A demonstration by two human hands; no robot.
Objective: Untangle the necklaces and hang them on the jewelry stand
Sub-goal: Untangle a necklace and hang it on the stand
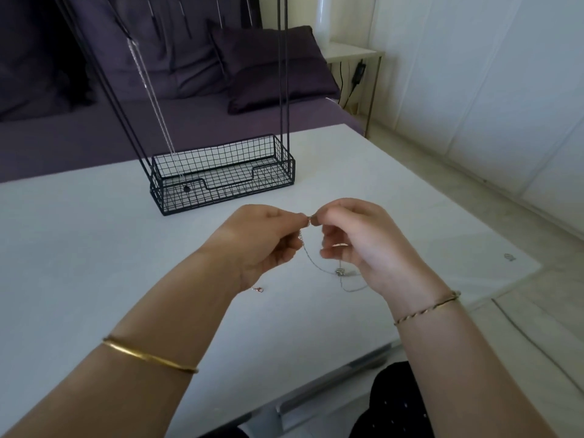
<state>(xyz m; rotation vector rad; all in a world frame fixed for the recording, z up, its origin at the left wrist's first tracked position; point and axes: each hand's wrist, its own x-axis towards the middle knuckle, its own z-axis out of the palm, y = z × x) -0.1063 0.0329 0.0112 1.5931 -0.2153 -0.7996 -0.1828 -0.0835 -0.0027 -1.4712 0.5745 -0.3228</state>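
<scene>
**Clasp work on one necklace, both hands pinching its ends.**

The left hand [265,240] and right hand [357,238] meet fingertip to fingertip, each pinching an end of the necklace [313,262]. Its loop sags below them to the table [94,248], with the pendant [339,272] under the right hand. The stand [221,175] is beyond the hands, one chain [155,99] already hung. I cannot tell whether the clasp is being opened or closed. The next move is probably a lift forward onto a hook.
</scene>
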